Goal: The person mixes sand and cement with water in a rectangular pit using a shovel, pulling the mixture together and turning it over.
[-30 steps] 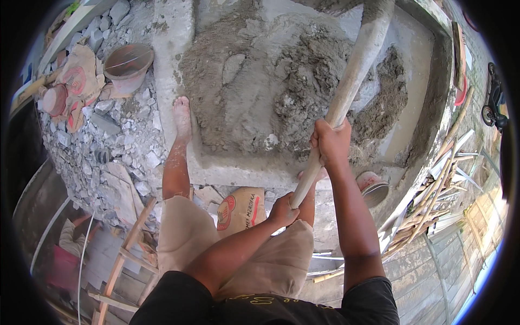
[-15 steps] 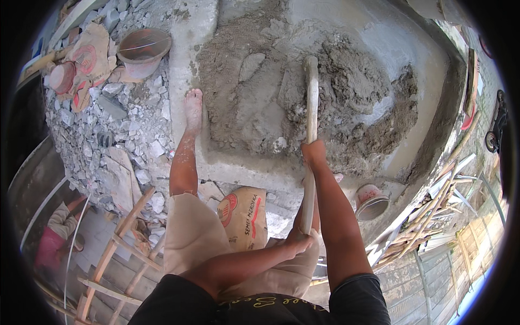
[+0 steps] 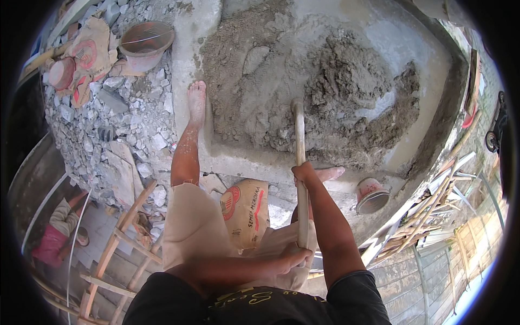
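A hoe [image 3: 300, 143] with a long pale wooden handle reaches away from my body into wet grey mortar [image 3: 346, 81]; its blade is sunk in the mix and hidden. My right hand [image 3: 306, 172] is wrapped round the middle of the handle. Close to my waist, my left hand [image 3: 294, 257] grips the handle's near end. The mortar lies heaped in a shallow concrete-edged pit [image 3: 249, 161], with watery cement at its right. My bare feet are on the pit's rim, one at the left and one by my right hand.
A bucket [image 3: 372, 196] lies tilted by the near right rim. Broken rubble [image 3: 130, 114] spreads at left beside a basin [image 3: 145, 46]. Between my legs is a paper cement sack [image 3: 244, 214]. A wooden ladder [image 3: 116, 244] and another person [image 3: 57, 233] are lower left; poles [image 3: 428, 211] lie right.
The hoe has come back toward me and slightly left, its far end dropping lower into the mortar. Both hands have moved nearer my body with it.
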### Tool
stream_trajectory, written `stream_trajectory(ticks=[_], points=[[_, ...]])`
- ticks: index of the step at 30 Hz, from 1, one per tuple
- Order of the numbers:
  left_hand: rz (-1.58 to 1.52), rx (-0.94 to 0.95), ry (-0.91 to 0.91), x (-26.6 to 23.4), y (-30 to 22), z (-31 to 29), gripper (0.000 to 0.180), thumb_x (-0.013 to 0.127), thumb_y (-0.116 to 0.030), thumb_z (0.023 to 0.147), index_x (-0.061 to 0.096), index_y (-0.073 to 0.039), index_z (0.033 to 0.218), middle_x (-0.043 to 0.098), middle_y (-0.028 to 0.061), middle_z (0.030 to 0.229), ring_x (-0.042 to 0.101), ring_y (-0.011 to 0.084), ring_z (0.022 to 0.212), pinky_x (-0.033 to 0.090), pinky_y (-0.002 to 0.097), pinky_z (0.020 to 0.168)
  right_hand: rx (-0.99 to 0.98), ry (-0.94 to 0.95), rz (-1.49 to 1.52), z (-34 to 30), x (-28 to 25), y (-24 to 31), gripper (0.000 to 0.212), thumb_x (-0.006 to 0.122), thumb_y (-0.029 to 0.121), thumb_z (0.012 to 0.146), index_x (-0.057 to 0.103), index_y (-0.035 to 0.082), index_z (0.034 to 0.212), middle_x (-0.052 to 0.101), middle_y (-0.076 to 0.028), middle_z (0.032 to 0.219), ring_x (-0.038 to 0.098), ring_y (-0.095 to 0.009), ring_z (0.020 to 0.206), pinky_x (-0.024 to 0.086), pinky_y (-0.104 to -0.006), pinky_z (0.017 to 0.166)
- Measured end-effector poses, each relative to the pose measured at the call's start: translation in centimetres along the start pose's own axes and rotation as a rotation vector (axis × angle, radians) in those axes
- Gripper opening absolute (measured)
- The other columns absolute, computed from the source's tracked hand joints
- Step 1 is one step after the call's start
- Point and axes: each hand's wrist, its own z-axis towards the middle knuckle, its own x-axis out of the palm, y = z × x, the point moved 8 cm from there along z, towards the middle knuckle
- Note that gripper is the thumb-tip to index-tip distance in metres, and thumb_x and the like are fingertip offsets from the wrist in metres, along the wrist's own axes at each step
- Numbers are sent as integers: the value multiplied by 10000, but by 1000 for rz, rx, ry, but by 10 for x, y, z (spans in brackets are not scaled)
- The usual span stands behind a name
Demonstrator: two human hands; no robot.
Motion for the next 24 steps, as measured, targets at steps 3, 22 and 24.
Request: stream_trajectory(ticks=[3, 22, 24], points=[[33, 108, 320, 35, -28, -17, 233, 679, -178, 764, 592, -12, 903, 592, 53, 719, 572, 124, 672, 438, 275, 621, 69, 112, 196, -22, -23, 19, 143, 578, 58, 767, 580, -66, 696, 563, -148, 567, 586, -270, 468, 480, -429, 413], [799, 276, 411, 93, 43, -72, 738, 698, -426, 791, 436, 13, 1322, 627, 209, 1124, 643, 311, 992, 491, 406, 877, -307, -289, 612, -281, -165, 28, 230, 529, -15, 839, 453, 20, 1053, 516, -54, 639, 512, -133, 469, 456, -275, 431], [881, 273, 85, 34, 16, -22, 625, 718, -259, 756, 451, -16, 1265, 641, 202, 1074, 649, 327, 963, 498, 429, 834, -375, -457, 725, -244, -160, 21, 244, 523, -23, 836, 437, 26, 1060, 513, -51, 631, 525, -137, 469, 443, -265, 425]])
